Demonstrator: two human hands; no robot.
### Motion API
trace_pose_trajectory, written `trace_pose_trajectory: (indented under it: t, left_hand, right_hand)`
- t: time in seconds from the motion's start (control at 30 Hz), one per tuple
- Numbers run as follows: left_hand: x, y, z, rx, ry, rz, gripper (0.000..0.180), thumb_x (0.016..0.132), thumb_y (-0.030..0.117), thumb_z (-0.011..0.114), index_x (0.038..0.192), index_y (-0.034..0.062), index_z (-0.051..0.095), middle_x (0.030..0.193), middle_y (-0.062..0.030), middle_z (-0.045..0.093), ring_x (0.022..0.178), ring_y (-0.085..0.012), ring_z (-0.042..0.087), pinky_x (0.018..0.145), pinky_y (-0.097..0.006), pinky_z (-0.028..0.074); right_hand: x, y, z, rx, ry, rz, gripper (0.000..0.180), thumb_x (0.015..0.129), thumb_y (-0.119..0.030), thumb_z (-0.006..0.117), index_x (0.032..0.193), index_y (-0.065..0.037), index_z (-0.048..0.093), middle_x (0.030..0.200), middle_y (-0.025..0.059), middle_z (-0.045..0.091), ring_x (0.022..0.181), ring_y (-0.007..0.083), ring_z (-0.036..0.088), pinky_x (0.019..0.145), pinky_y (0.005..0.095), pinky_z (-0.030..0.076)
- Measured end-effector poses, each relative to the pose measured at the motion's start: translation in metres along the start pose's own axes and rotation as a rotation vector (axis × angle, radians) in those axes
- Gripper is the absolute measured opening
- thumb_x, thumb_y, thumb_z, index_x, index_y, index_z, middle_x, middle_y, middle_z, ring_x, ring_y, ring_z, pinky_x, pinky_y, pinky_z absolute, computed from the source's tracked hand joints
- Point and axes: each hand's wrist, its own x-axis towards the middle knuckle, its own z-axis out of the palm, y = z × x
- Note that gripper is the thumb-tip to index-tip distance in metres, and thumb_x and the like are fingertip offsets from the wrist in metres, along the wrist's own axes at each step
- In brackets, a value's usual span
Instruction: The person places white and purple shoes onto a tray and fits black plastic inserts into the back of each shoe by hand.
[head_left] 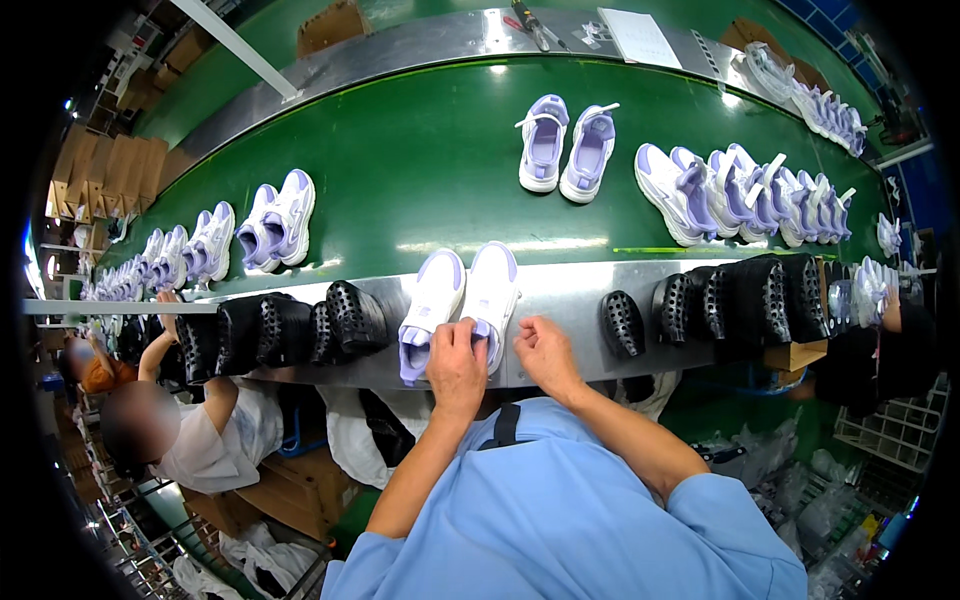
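Note:
A pair of white and lavender sneakers stands before me on the metal ledge, toes pointing away: the left sneaker (433, 290) and the right sneaker (492, 278). The fingers of my left hand (459, 368) are pinched at the lavender-lined opening of the right sneaker, and the hand covers part of its heel. Just right of that sneaker, apart from it, my right hand (546, 356) is curled closed above the ledge; I see nothing in it.
Black perforated shoe forms (355, 317) line the ledge on the left; more forms (622, 325) stand right. On the green belt (420, 170) are another sneaker pair (567, 150), a right-hand row (720, 190) and a left-hand row (275, 222). A co-worker (225, 440) sits at left.

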Motion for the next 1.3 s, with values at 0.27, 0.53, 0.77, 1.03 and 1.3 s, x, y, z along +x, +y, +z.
trace_pose_trajectory:
  t: [0.27, 0.53, 0.77, 1.03, 1.3]
  left_hand:
    - [0.012, -0.03, 0.004, -0.138, -0.057, 0.029, 0.025, 0.084, -0.002, 0.073, 0.108, 0.0022, 0.069, 0.094, -0.0167, 0.061, 0.08, -0.0357, 0.065, 0.071, -0.044, 0.054]
    - [0.004, -0.024, -0.008, -0.135, -0.126, -0.106, 0.028, 0.084, 0.0, 0.074, 0.112, 0.002, 0.068, 0.101, -0.0177, 0.064, 0.088, -0.0351, 0.066, 0.076, -0.045, 0.054]
    - [-0.036, -0.025, -0.071, 0.243, -0.213, 0.108, 0.041, 0.082, 0.001, 0.075, 0.123, 0.0067, 0.068, 0.106, -0.0147, 0.065, 0.103, -0.0368, 0.063, 0.084, -0.047, 0.053]
    - [-0.035, -0.026, -0.031, -0.005, -0.473, 0.047, 0.043, 0.086, -0.003, 0.067, 0.127, 0.0107, 0.069, 0.103, -0.0199, 0.063, 0.101, -0.0397, 0.063, 0.086, -0.05, 0.054]
    - [0.013, 0.002, 0.001, 0.273, -0.487, 0.018, 0.035, 0.087, 0.037, 0.081, 0.102, 0.0067, 0.073, 0.082, -0.0234, 0.068, 0.079, -0.0426, 0.067, 0.07, -0.053, 0.053]
  right_hand:
    - [-0.002, -0.031, 0.017, -0.045, -0.146, 0.102, 0.034, 0.089, -0.024, 0.077, 0.102, 0.002, 0.059, 0.089, 0.0233, 0.069, 0.088, 0.0455, 0.069, 0.078, 0.0516, 0.054]
    - [-0.008, -0.03, 0.016, -0.18, -0.092, -0.095, 0.036, 0.095, -0.026, 0.072, 0.111, 0.004, 0.062, 0.081, 0.024, 0.068, 0.079, 0.0427, 0.069, 0.076, 0.051, 0.055]
    - [-0.024, -0.025, -0.008, -0.194, -0.074, -0.123, 0.042, 0.098, -0.025, 0.07, 0.128, 0.004, 0.062, 0.116, 0.0269, 0.065, 0.095, 0.0457, 0.066, 0.087, 0.0497, 0.054]
    - [-0.009, -0.024, 0.012, -0.254, -0.01, -0.179, 0.032, 0.097, -0.016, 0.065, 0.125, -0.001, 0.063, 0.11, 0.0218, 0.061, 0.09, 0.0443, 0.066, 0.08, 0.053, 0.055]
    - [0.065, -0.019, -0.06, -0.39, 0.022, -0.284, 0.05, 0.094, -0.026, 0.071, 0.138, -0.004, 0.059, 0.128, 0.0247, 0.06, 0.11, 0.0438, 0.061, 0.095, 0.053, 0.049]
